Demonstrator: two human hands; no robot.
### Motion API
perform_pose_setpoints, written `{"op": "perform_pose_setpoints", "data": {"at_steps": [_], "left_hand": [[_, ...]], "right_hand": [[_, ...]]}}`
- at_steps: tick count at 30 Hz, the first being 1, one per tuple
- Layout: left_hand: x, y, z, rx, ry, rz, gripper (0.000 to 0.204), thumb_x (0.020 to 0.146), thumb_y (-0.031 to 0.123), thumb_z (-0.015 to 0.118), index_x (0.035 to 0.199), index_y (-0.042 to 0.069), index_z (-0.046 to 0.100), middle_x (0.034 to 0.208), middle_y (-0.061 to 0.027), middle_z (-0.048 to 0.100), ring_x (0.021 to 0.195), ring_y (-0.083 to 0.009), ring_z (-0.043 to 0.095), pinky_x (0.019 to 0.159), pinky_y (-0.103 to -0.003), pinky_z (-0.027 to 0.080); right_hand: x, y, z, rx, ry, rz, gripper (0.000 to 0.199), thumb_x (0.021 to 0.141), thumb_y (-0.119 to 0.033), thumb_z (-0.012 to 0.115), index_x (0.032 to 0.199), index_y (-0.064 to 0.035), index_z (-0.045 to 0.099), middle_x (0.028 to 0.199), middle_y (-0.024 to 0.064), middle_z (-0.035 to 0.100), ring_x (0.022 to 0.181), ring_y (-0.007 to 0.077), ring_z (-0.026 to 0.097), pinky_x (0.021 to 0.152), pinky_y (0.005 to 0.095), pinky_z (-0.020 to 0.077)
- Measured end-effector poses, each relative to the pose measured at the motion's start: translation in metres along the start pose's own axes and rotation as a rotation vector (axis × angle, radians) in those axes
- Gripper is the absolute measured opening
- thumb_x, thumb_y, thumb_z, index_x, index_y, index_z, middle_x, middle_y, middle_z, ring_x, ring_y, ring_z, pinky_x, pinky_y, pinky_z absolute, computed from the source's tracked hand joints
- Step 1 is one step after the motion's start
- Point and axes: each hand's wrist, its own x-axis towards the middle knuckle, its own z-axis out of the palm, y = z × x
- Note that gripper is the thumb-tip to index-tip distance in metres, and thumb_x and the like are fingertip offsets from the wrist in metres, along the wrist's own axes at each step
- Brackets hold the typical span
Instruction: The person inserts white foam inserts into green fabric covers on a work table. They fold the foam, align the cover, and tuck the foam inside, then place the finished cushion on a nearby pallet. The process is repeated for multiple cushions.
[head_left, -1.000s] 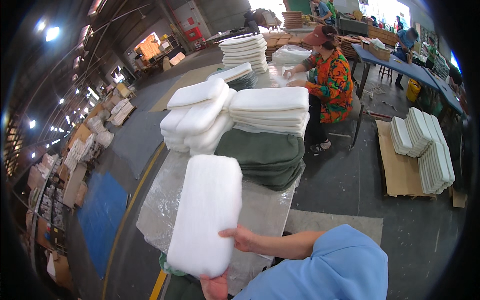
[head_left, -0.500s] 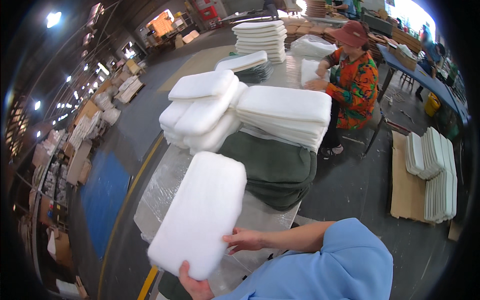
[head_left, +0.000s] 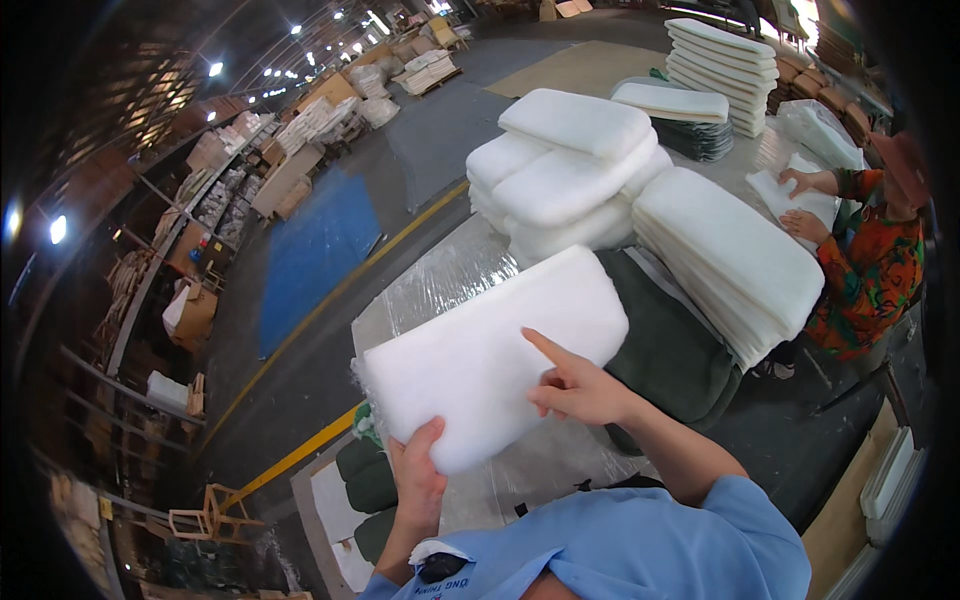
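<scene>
left hand (head_left: 420,475) clamped on near edge of white pad (head_left: 470,365), which extends away and right from that grip. right hand (head_left: 585,388) has come off the edge, gripping nothing, forefinger over the face; left apparently bears the load. dark green cushions (head_left: 668,345) right of grip.

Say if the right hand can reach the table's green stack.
Probably yes: the right hand is near the dark green stack, whose top shows bare between the white pad and white stack.
</scene>
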Motion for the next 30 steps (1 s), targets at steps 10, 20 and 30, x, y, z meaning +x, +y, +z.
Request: {"op": "perform_pose_setpoints", "data": {"at_steps": [10,20,30], "left_hand": [[-0.008,-0.012,0.041,0.178,-0.001,0.093,0.046,0.091,-0.005,0.075,0.135,-0.007,0.064,0.126,-0.0155,0.073,0.112,-0.0232,0.071,0.098,-0.036,0.056],[-0.006,-0.019,0.057,0.193,-0.008,0.091,0.046,0.091,-0.005,0.074,0.135,-0.007,0.063,0.127,-0.0161,0.072,0.113,-0.0241,0.071,0.099,-0.037,0.056],[-0.01,-0.021,0.067,0.215,-0.043,0.131,0.044,0.091,-0.001,0.077,0.133,-0.007,0.065,0.125,-0.0156,0.073,0.112,-0.0232,0.071,0.098,-0.037,0.056]], "right_hand": [[0.043,-0.017,-0.016,-0.268,0.076,0.034,0.094,0.107,-0.041,0.066,0.175,-0.0087,0.008,0.081,0.0102,0.073,0.069,0.0209,0.068,0.07,0.0358,0.056],[0.043,0.005,-0.057,-0.416,0.163,0.048,0.086,0.108,-0.043,0.063,0.175,-0.0144,0.017,0.077,0.0075,0.069,0.067,0.0147,0.065,0.067,0.0334,0.0544],[0.049,0.032,-0.136,-0.353,0.561,0.269,0.079,0.11,-0.05,0.053,0.173,-0.0116,0.024,0.074,0.0088,0.068,0.068,0.0206,0.067,0.073,0.0371,0.0554]]}}
